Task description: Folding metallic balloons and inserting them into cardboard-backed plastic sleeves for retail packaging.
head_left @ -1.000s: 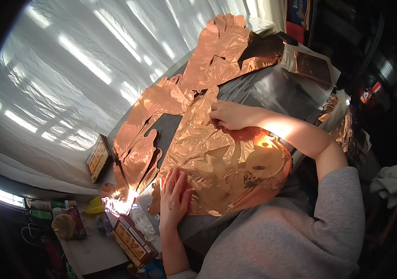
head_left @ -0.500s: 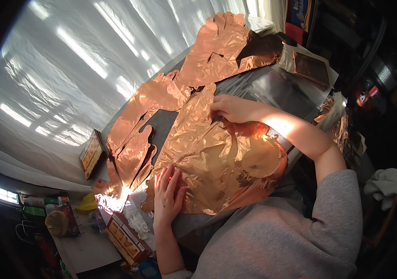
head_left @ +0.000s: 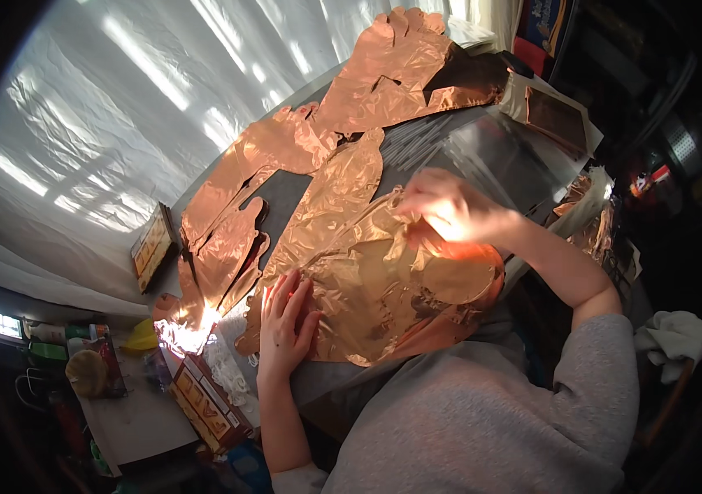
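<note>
Sunlight in slanting bars falls across a white, creased curtain (head_left: 96, 140) that closes off the far side of a dark grey surface (head_left: 285, 193), while the room to the right lies in deep shadow. Crinkled copper-coloured foil cut-outs (head_left: 277, 156) with finger-like lobes are spread over the surface toward the curtain, and a clear plastic sheet (head_left: 483, 148) lies further along, beside a flat brown rectangular packet (head_left: 557, 119). A small yellow-patterned box (head_left: 152, 245) stands at the curtain's edge; a long patterned carton (head_left: 203, 399) sits near the lower left.

Nearest the person lies a large crumpled sheet of copper-coloured foil (head_left: 367, 280), broad and rounded at its near end and narrowing to a tongue at the far end. Its long axis runs from the person's lap up and away toward the foil cut-outs, the narrow end pointing that way.

The left hand (head_left: 285, 325) lies flat and spread, palm down, on the sheet's near left edge. The right hand (head_left: 441, 206) is closed, pinching the foil's upper right edge, lifting it slightly.
</note>
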{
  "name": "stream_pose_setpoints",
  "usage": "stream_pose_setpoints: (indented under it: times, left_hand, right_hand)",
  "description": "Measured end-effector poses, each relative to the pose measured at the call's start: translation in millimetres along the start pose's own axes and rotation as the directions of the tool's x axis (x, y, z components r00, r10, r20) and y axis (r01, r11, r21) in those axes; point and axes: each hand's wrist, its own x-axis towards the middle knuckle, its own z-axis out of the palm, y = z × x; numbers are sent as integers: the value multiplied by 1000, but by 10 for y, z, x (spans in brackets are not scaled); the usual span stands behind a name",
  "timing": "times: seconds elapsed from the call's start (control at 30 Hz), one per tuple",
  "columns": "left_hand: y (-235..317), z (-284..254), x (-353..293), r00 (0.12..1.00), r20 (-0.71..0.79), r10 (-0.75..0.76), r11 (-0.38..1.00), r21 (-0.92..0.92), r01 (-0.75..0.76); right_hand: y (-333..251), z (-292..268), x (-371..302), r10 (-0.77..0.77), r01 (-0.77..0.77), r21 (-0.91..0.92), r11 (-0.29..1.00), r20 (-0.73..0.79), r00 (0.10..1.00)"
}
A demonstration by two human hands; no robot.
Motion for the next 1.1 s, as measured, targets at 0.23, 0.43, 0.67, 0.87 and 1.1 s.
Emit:
stream_pose_setpoints:
  times: [0.23, 0.43, 0.67, 0.87, 1.1]
  left_hand:
    - [13, -14, 28, 1000, -18, 16, 1000, 7, -16]
    - [40, -22, 10, 1000, -7, -12, 1000, 7, 12]
    - [26, -13, 2, 999, -28, 35, 999, 14, -34]
    - [21, -20, -7, 999, -19, 37, 999, 33, -37]
    - [7, -26, -39, 1000, -10, 18, 1000, 16, -18]
  right_hand:
    - [-783, 195, -1358, -339, 340, -97, 935, 26, 940]
    - [-643, 451, -1665, -110, -41, -499, 865, -269, 957]
    - [-699, -191, -1134, -40, 35, -152, 988, -30, 999]
    - [-517, -487, -667, 133, -228, 392, 891, 255, 958]
    - [-352, -572, -149, -101, -106, 439, 892, 421, 901]
